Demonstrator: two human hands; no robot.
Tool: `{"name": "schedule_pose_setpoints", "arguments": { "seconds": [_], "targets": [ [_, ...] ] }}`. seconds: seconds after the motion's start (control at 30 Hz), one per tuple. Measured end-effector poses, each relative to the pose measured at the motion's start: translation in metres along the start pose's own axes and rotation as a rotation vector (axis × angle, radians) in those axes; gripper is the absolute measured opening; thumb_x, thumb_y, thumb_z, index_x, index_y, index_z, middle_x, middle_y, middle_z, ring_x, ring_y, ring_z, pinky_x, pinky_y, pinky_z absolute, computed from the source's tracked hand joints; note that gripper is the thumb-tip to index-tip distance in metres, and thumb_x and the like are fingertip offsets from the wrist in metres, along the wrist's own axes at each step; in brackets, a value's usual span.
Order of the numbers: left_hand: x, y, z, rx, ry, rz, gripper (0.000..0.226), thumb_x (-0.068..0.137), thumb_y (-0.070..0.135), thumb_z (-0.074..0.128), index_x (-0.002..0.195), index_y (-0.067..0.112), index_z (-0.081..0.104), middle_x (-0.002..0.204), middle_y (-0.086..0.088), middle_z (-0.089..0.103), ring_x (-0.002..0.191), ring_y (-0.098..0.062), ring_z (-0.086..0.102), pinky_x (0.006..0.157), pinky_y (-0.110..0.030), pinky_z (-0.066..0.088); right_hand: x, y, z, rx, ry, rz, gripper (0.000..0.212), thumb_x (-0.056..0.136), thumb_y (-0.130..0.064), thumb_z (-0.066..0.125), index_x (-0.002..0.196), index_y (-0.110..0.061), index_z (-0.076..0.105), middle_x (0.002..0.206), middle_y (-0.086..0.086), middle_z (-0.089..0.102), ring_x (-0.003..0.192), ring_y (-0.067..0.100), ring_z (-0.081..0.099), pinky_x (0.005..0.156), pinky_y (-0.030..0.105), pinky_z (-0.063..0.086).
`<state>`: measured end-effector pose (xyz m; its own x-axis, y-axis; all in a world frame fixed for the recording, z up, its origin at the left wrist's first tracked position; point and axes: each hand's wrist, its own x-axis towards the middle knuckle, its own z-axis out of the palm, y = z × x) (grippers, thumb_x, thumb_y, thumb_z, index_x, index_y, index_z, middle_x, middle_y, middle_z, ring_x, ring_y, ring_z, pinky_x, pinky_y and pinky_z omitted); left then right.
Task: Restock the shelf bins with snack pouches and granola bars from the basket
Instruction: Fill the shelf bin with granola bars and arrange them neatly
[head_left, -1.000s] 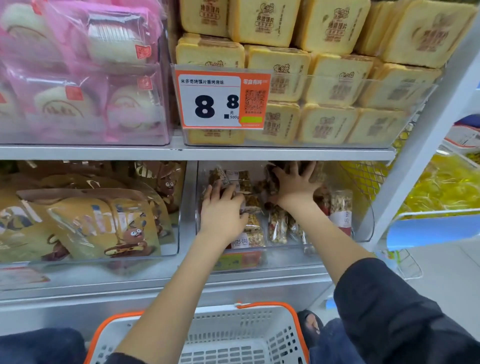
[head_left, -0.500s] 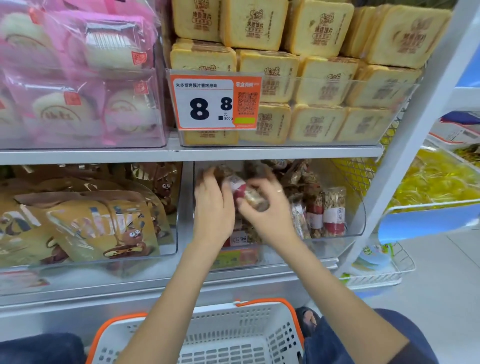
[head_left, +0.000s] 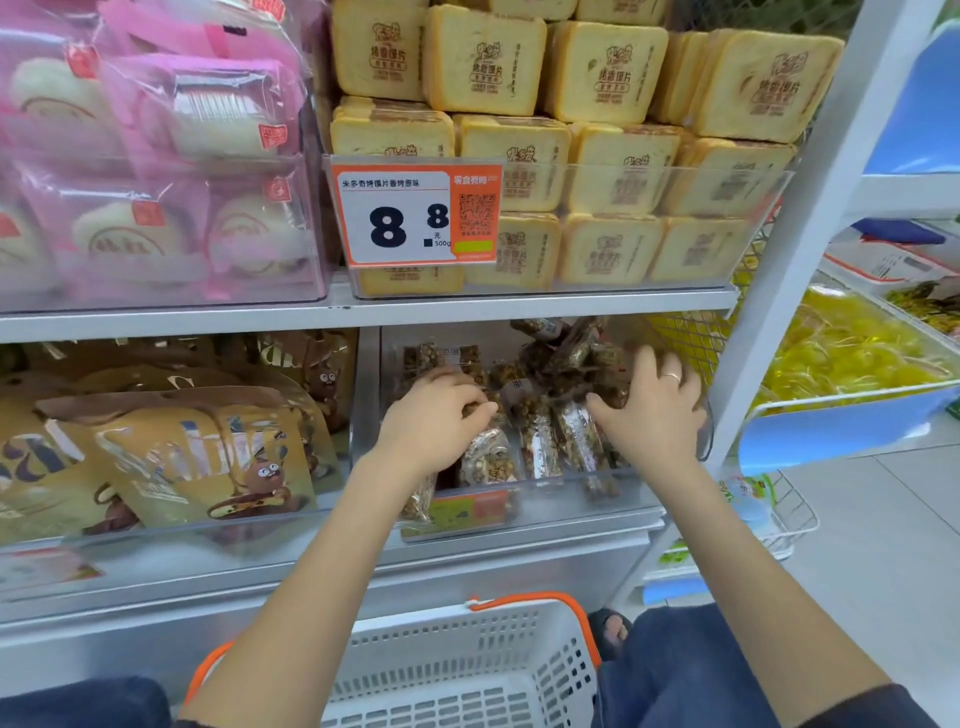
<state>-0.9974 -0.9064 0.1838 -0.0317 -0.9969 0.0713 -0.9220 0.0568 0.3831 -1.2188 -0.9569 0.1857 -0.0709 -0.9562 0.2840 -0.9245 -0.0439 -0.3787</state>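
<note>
Granola bars (head_left: 540, 441) in clear wrappers fill the clear bin (head_left: 571, 491) on the lower shelf. My left hand (head_left: 436, 421) reaches into the bin's left side, fingers curled round the top of one granola bar. My right hand (head_left: 652, 410), with a ring on one finger, lies with spread fingers on the bars at the bin's right side. Golden snack pouches (head_left: 182, 452) stand in the neighbouring bin to the left. The white basket (head_left: 467, 670) with an orange rim sits below, between my knees.
Above, a clear bin of yellow toast packs (head_left: 613, 171) carries an 8.8 price tag (head_left: 415, 215); pink bags (head_left: 156, 171) sit to its left. A white shelf upright (head_left: 800, 249) stands close on the right, with yellow goods in a blue tray (head_left: 852, 358) beyond it.
My right hand, which held a bar beside my left hand, has moved to the bin's right side and now lies on the bars. My left hand has dropped lower onto the bars.
</note>
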Motion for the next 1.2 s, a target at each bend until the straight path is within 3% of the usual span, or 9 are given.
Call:
{"name": "schedule_pose_setpoints", "arguments": {
  "seconds": [0.1,0.23,0.37,0.47,0.57,0.63,0.87,1.07,1.2],
  "targets": [
    [-0.004,0.007,-0.006,0.000,-0.010,-0.040,0.038,0.093,0.055,0.040,0.104,0.028,0.064,0.129,0.011,0.051,0.130,-0.016,0.032,0.095,-0.040,0.042,-0.001,-0.003,0.009,-0.180,-0.256,-0.013,0.093,0.073,-0.067,0.064,0.143,-0.021,0.026,0.154,0.018,0.011,0.142,0.043,-0.007,0.099,0.062,0.034],
    [-0.002,0.001,-0.004,-0.100,0.026,-0.042,0.031,0.089,0.056,0.048,0.094,0.030,0.065,0.118,0.009,0.055,0.122,-0.019,0.038,0.096,-0.047,0.041,-0.002,-0.026,0.027,-0.317,-0.356,-0.105,0.102,0.063,-0.076,0.065,0.144,-0.026,0.028,0.158,0.012,0.000,0.142,0.045,-0.011,0.099,0.067,0.029],
    [0.001,-0.003,-0.001,-0.181,0.052,-0.040,0.024,0.087,0.055,0.048,0.085,0.036,0.064,0.106,0.012,0.058,0.113,-0.019,0.046,0.092,-0.047,0.044,0.014,-0.037,0.032,-0.432,-0.448,0.087,0.118,0.057,-0.076,0.070,0.150,-0.026,0.018,0.158,0.009,-0.011,0.140,0.050,-0.013,0.095,0.070,0.032],
    [0.002,-0.004,0.000,-0.284,0.078,-0.042,0.025,0.096,0.032,0.043,0.100,0.030,0.068,0.113,0.007,0.064,0.106,-0.017,0.055,0.089,-0.037,0.048,0.023,-0.035,0.030,-0.414,-0.477,0.120,0.108,0.059,-0.071,0.073,0.148,-0.032,0.024,0.158,0.009,-0.012,0.139,0.051,-0.012,0.096,0.069,0.032],
    [0.003,-0.002,-0.005,-0.402,0.095,-0.106,0.038,0.100,0.009,0.031,0.115,0.026,0.062,0.105,-0.009,0.068,0.059,-0.020,0.056,0.050,-0.025,0.044,0.016,-0.025,0.031,-0.314,-0.394,0.057,0.083,0.067,-0.059,0.076,0.137,-0.033,0.039,0.158,0.009,-0.001,0.140,0.049,-0.007,0.096,0.065,0.033],
    [0.009,0.001,-0.013,-0.397,0.151,-0.137,0.041,0.099,0.003,0.030,0.114,0.024,0.061,0.113,-0.011,0.063,0.055,-0.024,0.054,0.040,-0.020,0.039,0.009,-0.016,0.032,-0.208,-0.323,0.024,0.071,0.073,-0.045,0.074,0.133,-0.026,0.042,0.155,0.010,0.008,0.139,0.048,0.000,0.095,0.062,0.035],
    [0.044,-0.001,-0.022,-0.258,0.149,-0.360,0.032,0.098,0.003,0.035,0.111,0.015,0.062,0.126,-0.008,0.057,0.107,-0.025,0.056,0.081,-0.030,0.044,0.006,-0.034,-0.001,0.544,0.038,0.013,0.058,0.070,-0.029,0.071,0.119,-0.012,0.046,0.127,0.008,0.037,0.100,0.028,0.046,0.079,0.033,0.041],
    [0.018,0.005,-0.031,-0.478,0.480,-0.149,0.031,0.100,0.026,0.040,0.122,0.010,0.055,0.125,-0.010,0.058,0.117,-0.026,0.049,0.094,-0.026,0.034,-0.010,-0.084,0.010,1.121,-0.371,-0.105,0.053,0.087,-0.030,0.067,0.131,-0.031,0.037,0.116,-0.021,0.055,0.105,-0.005,0.053,0.080,0.009,0.041],
    [-0.012,0.013,-0.037,-0.532,0.056,0.041,0.042,0.093,0.044,0.048,0.135,0.036,0.044,0.144,0.001,0.041,0.133,-0.018,0.038,0.105,-0.032,0.033,-0.020,-0.104,0.043,1.372,-0.598,0.175,0.060,0.090,-0.035,0.057,0.139,-0.008,0.034,0.129,0.014,0.048,0.116,0.009,0.052,0.099,0.027,0.041]
  ]
}}
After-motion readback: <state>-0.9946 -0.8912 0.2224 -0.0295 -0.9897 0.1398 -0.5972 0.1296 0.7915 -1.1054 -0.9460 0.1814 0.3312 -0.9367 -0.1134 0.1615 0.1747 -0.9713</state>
